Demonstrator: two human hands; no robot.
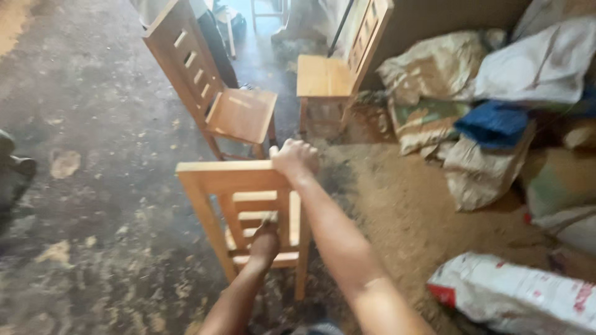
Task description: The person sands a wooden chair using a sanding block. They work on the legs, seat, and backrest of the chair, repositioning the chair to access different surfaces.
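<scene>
On the dusty concrete floor [93, 205] stood the nearest wooden chair [245, 211], its back toward the person, with two more wooden chairs [239, 111] beyond it and a heap of sacks [496, 105] to the right. The left hand [266, 239] reached low through the back slats, its fingers hidden, so its grip could not be told. The right hand [295, 158] was curled over the right end of the top rail, clasping it. Holding that rail firmly while the lower hand worked would likely keep the chair from rocking or tipping on the sawdust.
</scene>
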